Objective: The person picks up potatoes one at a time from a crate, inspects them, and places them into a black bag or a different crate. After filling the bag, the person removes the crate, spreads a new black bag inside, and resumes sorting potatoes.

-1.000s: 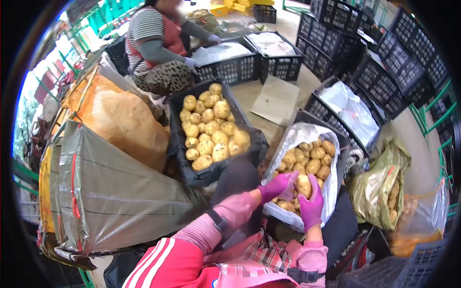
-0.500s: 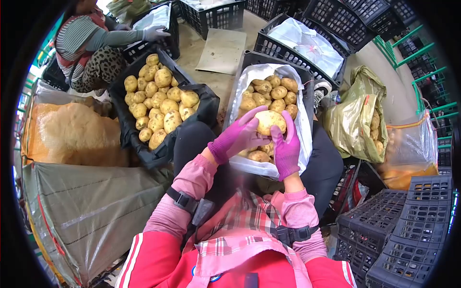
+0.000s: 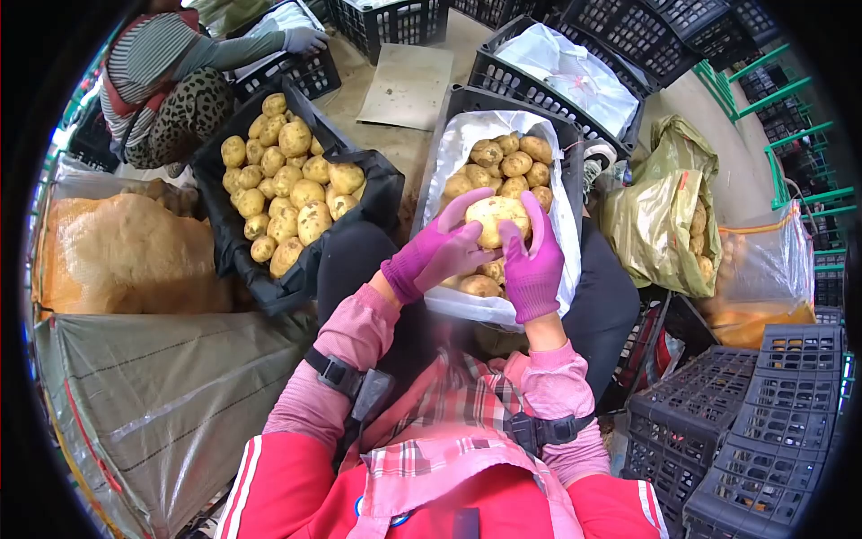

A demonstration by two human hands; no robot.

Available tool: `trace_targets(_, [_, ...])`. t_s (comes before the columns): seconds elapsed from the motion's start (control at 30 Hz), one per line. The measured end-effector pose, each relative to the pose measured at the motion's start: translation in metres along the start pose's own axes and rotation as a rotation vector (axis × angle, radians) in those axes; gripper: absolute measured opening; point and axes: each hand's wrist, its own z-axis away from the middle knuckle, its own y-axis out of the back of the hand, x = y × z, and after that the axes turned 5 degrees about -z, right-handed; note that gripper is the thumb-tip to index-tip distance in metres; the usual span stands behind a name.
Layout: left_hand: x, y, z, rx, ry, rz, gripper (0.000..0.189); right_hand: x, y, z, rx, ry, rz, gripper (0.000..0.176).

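A large yellow potato [image 3: 496,218] is held between my two purple-gloved hands. My left hand [image 3: 442,249] grips it from the left, and my right hand [image 3: 533,259] has its thumb and fingers around its right side. Both hands are over a crate [image 3: 435,162] lined with white plastic [image 3: 569,251], where brownish potatoes [image 3: 516,164] lie. Left of it, a crate lined with black plastic [image 3: 382,184] holds several yellow potatoes [image 3: 294,139].
Another person [image 3: 148,81] crouches at the upper left, a gloved hand on a crate [image 3: 314,74]. Cardboard [image 3: 409,87] lies between the crates. Filled sacks [image 3: 135,251] stand at left, a green bag [image 3: 660,225] at right, and stacked black crates [image 3: 763,431] at lower right.
The potato and both my hands have shifted slightly left in view, with the grip kept. The other person's gloved hand has moved up and right.
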Motion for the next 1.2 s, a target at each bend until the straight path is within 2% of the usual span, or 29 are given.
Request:
trace_targets(0.03, [0.001, -0.001, -0.001, -0.01, 0.051, 0.135, 0.056, -0.003, 0.003, -0.002, 0.006, -0.018, -0.024, 0.045])
trace_targets(0.07, [0.001, -0.003, -0.001, -0.013, 0.104, 0.271, 0.057, -0.001, 0.004, -0.003, 0.089, -0.025, -0.079, 0.03])
trace_targets(0.1, [0.002, -0.003, -0.002, -0.012, 0.084, 0.261, 0.057, 0.0, 0.007, -0.005, 0.08, -0.051, -0.089, 0.03])
trace_targets(0.17, [0.005, -0.006, 0.0, -0.012, 0.105, 0.481, 0.058, 0.0, 0.016, -0.008, 0.056, -0.104, -0.11, 0.03])
trace_targets(0.23, [0.032, -0.005, 0.0, -0.017, 0.178, 0.936, 0.059, -0.004, 0.019, -0.01, 0.047, -0.079, -0.189, 0.03])
trace_targets(0.33, [0.037, -0.004, 0.001, -0.002, 0.193, 0.808, 0.059, -0.001, 0.012, -0.006, 0.006, -0.052, -0.321, 0.037])
trace_targets(0.43, [0.035, 0.003, 0.003, -0.121, 0.186, 0.622, 0.061, -0.013, 0.004, -0.001, -0.032, -0.049, -0.037, 0.042])
trace_targets(0.47, [0.034, 0.003, 0.005, -0.114, 0.12, 0.523, 0.063, -0.01, 0.003, -0.003, -0.048, -0.157, -0.163, 0.039])
trace_targets(0.5, [0.032, 0.004, 0.005, -0.105, 0.053, 0.423, 0.065, -0.009, 0.004, -0.004, -0.041, -0.164, -0.163, 0.038])
trace_targets(0.57, [0.033, 0.004, 0.006, -0.08, 0.045, 0.42, 0.068, -0.007, 0.012, -0.009, -0.028, -0.18, -0.165, 0.036])
trace_targets(0.6, [0.04, 0.001, 0.005, -0.064, 0.105, 0.52, 0.069, -0.007, 0.017, -0.014, -0.069, -0.249, -0.201, 0.032])
trace_targets(0.63, [0.043, 0.0, 0.004, -0.048, 0.162, 0.622, 0.069, -0.005, 0.019, -0.013, -0.081, -0.199, -0.238, 0.032])
trace_targets(0.7, [0.007, -0.003, 0.003, 0.001, 0.143, 0.39, 0.069, 0.0, 0.021, -0.014, -0.109, -0.093, -0.31, 0.033])
trace_targets(0.73, [0.0, -0.003, 0.002, 0.042, 0.096, 0.241, 0.068, -0.017, 0.017, -0.007, -0.113, -0.163, -0.407, 0.036])
trace_targets(0.77, [-0.007, -0.002, 0.001, 0.089, 0.057, 0.089, 0.067, -0.008, 0.013, -0.001, -0.105, -0.144, -0.298, 0.04])
trace_targets(0.8, [-0.007, -0.004, 0.001, 0.148, -0.018, -0.094, 0.065, -0.006, 0.006, 0.006, -0.08, -0.003, -0.163, 0.039])
trace_targets(0.83, [-0.021, -0.005, -0.001, 0.099, 0.058, 0.191, 0.062, -0.008, -0.004, 0.012, -0.054, 0.141, -0.029, 0.039])
trace_targets(0.9, [-0.049, -0.009, -0.004, 0.082, 0.246, 0.784, 0.058, -0.012, -0.019, 0.023, -0.204, 0.432, 0.218, 0.037])
trace_targets(0.93, [-0.044, -0.004, 0.001, 0.052, 0.287, 1.018, 0.058, -0.023, -0.027, 0.028, -0.317, 0.505, 0.301, 0.035])
trace_targets(0.97, [-0.038, 0.0, 0.006, 0.017, 0.328, 1.252, 0.058, -0.028, -0.038, 0.037, -0.35, 0.493, 0.297, 0.034])
trace_targets(1.0, [-0.027, 0.005, 0.009, -0.106, 0.361, 1.487, 0.053, -0.032, -0.042, 0.038, -0.363, 0.47, 0.305, 0.035])
trace_targets(1.07, [-0.085, -0.012, 0.016, -0.06, 0.113, 0.789, 0.05, -0.029, -0.044, 0.025, -0.359, 0.403, 0.283, 0.036])
trace_targets(1.13, [-0.049, -0.004, 0.02, -0.03, -0.186, -0.027, 0.055, -0.004, -0.037, 0.001, -0.321, 0.302, 0.217, 0.037])
trace_targets(1.17, [-0.031, 0.0, 0.022, 0.062, -0.313, -0.389, 0.059, 0.022, -0.036, -0.006, -0.354, 0.163, 0.106, 0.037])
trace_targets(1.2, [-0.026, -0.004, 0.02, 0.101, -0.311, -0.37, 0.062, 0.053, -0.033, -0.014, -0.394, 0.152, 0.163, 0.035])
